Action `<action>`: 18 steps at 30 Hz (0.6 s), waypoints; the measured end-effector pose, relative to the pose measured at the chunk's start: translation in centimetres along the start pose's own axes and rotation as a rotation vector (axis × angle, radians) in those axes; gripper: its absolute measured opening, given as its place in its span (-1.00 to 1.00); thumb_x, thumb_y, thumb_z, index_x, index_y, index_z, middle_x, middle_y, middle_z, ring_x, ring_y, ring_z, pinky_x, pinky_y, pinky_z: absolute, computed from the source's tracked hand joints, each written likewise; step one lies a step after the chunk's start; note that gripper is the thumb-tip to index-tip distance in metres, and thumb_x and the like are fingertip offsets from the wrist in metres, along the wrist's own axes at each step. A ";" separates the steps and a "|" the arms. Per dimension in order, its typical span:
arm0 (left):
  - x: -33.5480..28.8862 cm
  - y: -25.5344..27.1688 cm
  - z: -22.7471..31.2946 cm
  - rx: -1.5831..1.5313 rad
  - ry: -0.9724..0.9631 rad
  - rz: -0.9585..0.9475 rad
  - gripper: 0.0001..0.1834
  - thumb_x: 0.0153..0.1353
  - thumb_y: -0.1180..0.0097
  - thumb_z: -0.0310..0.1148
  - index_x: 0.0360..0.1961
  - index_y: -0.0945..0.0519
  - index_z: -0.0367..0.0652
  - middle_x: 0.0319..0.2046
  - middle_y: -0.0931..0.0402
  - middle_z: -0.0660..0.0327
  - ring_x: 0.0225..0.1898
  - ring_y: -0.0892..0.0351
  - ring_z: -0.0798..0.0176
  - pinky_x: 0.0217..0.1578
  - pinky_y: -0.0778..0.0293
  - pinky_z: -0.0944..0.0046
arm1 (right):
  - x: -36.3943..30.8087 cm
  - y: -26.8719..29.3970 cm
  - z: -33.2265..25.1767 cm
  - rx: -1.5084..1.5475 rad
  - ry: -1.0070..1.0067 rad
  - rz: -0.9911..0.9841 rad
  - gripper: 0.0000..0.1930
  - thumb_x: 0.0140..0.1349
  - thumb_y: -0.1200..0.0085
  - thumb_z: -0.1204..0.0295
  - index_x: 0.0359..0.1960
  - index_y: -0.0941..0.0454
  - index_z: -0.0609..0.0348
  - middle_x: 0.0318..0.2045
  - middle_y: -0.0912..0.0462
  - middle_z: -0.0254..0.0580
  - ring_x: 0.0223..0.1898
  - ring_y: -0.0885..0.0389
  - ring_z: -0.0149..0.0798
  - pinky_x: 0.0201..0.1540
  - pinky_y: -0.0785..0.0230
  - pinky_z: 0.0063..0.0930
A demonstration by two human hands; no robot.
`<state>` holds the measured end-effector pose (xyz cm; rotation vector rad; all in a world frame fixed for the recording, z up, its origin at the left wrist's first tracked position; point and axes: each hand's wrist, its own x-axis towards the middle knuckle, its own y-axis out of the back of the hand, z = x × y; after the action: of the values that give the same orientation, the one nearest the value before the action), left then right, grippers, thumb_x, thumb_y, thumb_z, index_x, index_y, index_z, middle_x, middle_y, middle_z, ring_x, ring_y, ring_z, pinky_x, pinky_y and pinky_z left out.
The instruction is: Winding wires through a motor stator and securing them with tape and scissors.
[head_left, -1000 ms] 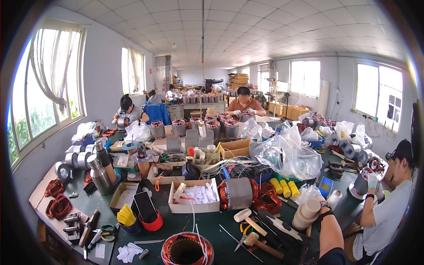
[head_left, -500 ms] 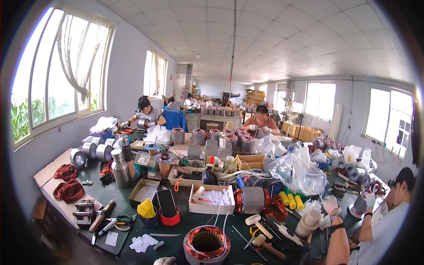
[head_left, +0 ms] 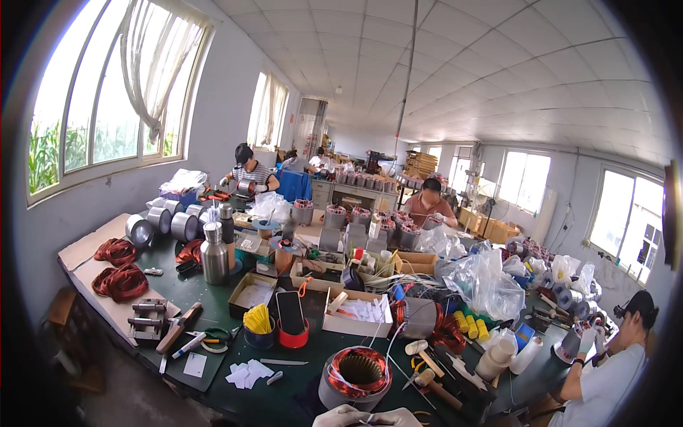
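Note:
At the lower edge, my left hand point(head_left: 340, 416) and my right hand point(head_left: 393, 418) are close together, both in pale work gloves. Their fingers look closed around something small that I cannot make out, and the frame cuts off much of both hands. Just beyond them stands a motor stator point(head_left: 356, 378), a grey ring with copper windings at its top and white leads rising from it. White paper slips point(head_left: 249, 373) lie to its left. Wooden-handled hammers point(head_left: 435, 384) are to its right.
A phone point(head_left: 290, 313) leans in a red holder beside a cup of yellow strips point(head_left: 258, 324). Behind are a box of paper slips point(head_left: 363, 310) and a steel bottle point(head_left: 214, 256). White cones point(head_left: 496, 358) stand at right. A co-worker point(head_left: 605, 384) sits at the right edge.
My right hand has come back from the white cones at the right to the front of the stator. My left hand has moved right to meet it. The view has tilted and shifted.

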<state>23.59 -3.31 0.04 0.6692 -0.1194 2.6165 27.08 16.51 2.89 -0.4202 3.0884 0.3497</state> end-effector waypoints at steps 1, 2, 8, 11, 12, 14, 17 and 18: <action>-0.4 0.3 -0.2 -0.090 0.068 0.041 -0.80 0.17 -0.30 -0.66 -0.16 -0.69 -0.31 -0.20 -0.60 0.13 -0.18 -0.66 0.25 -0.11 -0.56 0.28 | 0.3 -0.5 0.3 0.004 -0.012 -0.004 -0.82 0.41 -0.26 0.45 -0.07 -0.72 0.29 -0.41 -0.69 -0.47 -0.44 -0.50 -0.62 -0.40 -0.38 -0.61; -0.7 1.0 -0.4 -0.091 0.088 0.056 -0.88 0.17 -0.29 -0.67 -0.26 -0.66 -0.32 -0.25 -0.61 0.16 -0.19 -0.64 0.32 -0.12 -0.55 0.32 | 0.9 -0.9 0.8 -0.070 0.014 0.001 -0.82 0.42 -0.26 0.44 -0.07 -0.72 0.28 -0.39 -0.69 -0.47 -0.41 -0.51 -0.61 -0.38 -0.39 -0.58; -1.0 3.0 0.1 -0.118 0.154 0.321 -0.92 0.25 -0.28 -0.67 -0.24 -0.69 -0.33 -0.35 -0.70 0.25 -0.26 -0.67 0.43 -0.18 -0.57 0.40 | 1.4 -5.5 0.2 -0.314 0.225 0.171 -0.82 0.34 -0.23 0.50 -0.06 -0.67 0.27 -0.28 -0.74 0.00 -0.26 -0.77 -0.10 -0.17 -0.57 -0.27; -2.0 4.3 -2.6 -0.248 0.345 0.251 -0.69 0.24 -0.27 -0.62 0.02 -0.65 -0.45 -0.09 -0.72 0.04 -0.08 -0.74 0.20 0.04 -0.62 0.22 | 1.1 -5.9 -0.9 -0.493 0.379 0.236 -0.76 0.31 -0.23 0.52 0.00 -0.65 0.24 -0.22 -0.72 0.13 -0.21 -0.74 0.18 -0.16 -0.58 -0.13; -1.4 3.8 -0.9 -0.451 0.370 0.341 -0.89 0.34 -0.28 -0.57 -0.19 -0.70 -0.44 -0.26 -0.73 0.16 -0.24 -0.72 0.37 -0.13 -0.64 0.34 | 1.1 -5.5 -1.3 -0.587 0.378 0.180 -0.74 0.30 -0.23 0.51 0.01 -0.64 0.23 -0.22 -0.73 0.12 -0.20 -0.73 0.20 -0.17 -0.58 -0.12; -1.2 4.5 -1.3 -0.495 0.390 0.231 -0.87 0.35 -0.30 -0.54 -0.16 -0.70 -0.44 -0.23 -0.73 0.14 -0.21 -0.71 0.35 -0.10 -0.62 0.32 | 1.7 -4.6 -1.6 -0.657 0.378 0.091 -0.73 0.28 -0.25 0.50 0.01 -0.64 0.22 -0.25 -0.72 0.09 -0.23 -0.71 0.20 -0.20 -0.57 -0.10; -1.8 4.3 -0.8 -0.466 0.373 0.164 -0.88 0.39 -0.27 -0.53 -0.15 -0.71 -0.40 -0.23 -0.73 0.22 -0.22 -0.67 0.43 -0.13 -0.59 0.39 | 1.5 -3.9 -2.0 -0.651 0.374 0.005 -0.74 0.30 -0.24 0.49 0.00 -0.65 0.22 -0.29 -0.70 0.08 -0.27 -0.71 0.17 -0.24 -0.56 -0.12; -1.8 4.4 -0.8 -0.403 0.341 0.135 -0.89 0.41 -0.25 -0.53 -0.13 -0.72 -0.36 -0.24 -0.73 0.29 -0.24 -0.64 0.50 -0.15 -0.57 0.46 | 1.4 -4.0 -2.0 -0.691 0.446 0.041 -0.76 0.28 -0.24 0.52 -0.02 -0.68 0.21 -0.33 -0.70 0.04 -0.34 -0.71 0.11 -0.30 -0.56 -0.16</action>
<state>22.72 -7.85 -1.39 0.0762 -0.5837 2.6711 26.81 11.91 3.88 -0.4867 3.2925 1.5314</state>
